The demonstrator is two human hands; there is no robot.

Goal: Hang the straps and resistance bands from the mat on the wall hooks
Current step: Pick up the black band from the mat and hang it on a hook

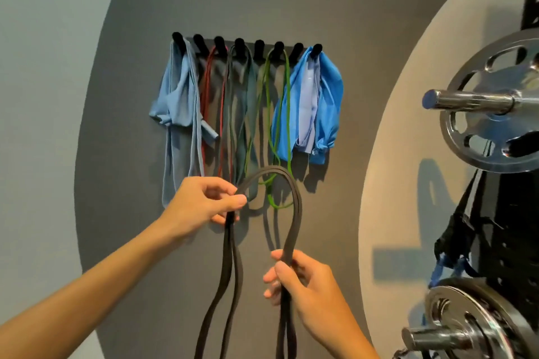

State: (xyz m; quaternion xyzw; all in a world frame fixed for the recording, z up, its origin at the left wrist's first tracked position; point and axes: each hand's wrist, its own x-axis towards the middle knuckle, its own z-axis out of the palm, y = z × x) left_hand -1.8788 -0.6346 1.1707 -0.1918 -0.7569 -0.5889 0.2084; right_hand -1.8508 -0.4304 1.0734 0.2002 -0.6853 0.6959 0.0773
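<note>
A black resistance band (pixel 294 213) arches in a doubled loop between my two hands, below the hook rack (pixel 248 46) on the dark wall. My left hand (pixel 201 201) pinches one side of the loop. Lower down, my right hand (pixel 303 280) grips the other side, and both ends dangle out of the frame's bottom. On the rack hang a pale blue strap (pixel 178 102), a red band (pixel 207 90), a dark teal band (pixel 242 114), a green band (pixel 284 114) and a bright blue strap (pixel 320 102). Some hooks, such as the second from the left (pixel 199 42), are bare.
A weight rack stands close on the right: a chrome plate on a bar end (pixel 493 102) juts toward me at hook height, another plate (pixel 463 326) sits lower, and black straps (pixel 466 230) hang between them.
</note>
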